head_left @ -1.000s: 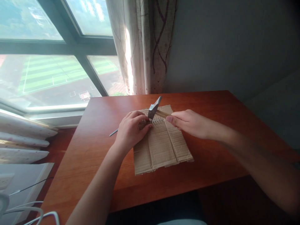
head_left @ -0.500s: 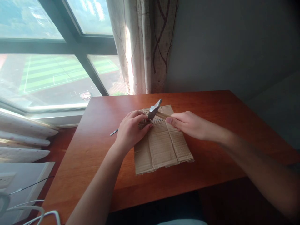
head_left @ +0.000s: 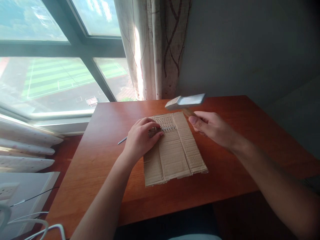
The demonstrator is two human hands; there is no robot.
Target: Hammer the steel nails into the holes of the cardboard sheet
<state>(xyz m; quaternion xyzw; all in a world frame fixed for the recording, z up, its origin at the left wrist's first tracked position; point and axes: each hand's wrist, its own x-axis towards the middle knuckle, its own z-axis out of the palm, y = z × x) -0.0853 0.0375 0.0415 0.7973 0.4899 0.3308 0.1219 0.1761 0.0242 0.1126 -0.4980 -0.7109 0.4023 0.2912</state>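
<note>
My right hand (head_left: 212, 128) grips the wooden handle of a hammer (head_left: 186, 101), whose metal head is raised above the far side of a cardboard sheet (head_left: 172, 156). My left hand (head_left: 142, 136) rests on the left part of this sheet, thumb and fingertips close together. Whatever lies between those fingertips is too small to make out. Rows of small dark dots (head_left: 166, 121) mark the far part of the cardboard, with a jagged row of small pieces along their near side. From behind my left hand pokes the tip of a thin metal rod (head_left: 122, 140).
The cardboard lies on a reddish-brown wooden table (head_left: 100, 170). A window (head_left: 57, 80) and a curtain (head_left: 150, 50) stand beyond its far left side, a grey wall (head_left: 237, 50) behind it. White cables (head_left: 37, 223) hang at the lower left near a socket (head_left: 8, 191).
The hammer has swung up and to the right, away from my left fingertips, carried by my right hand. My left hand and the cardboard have stayed in place.
</note>
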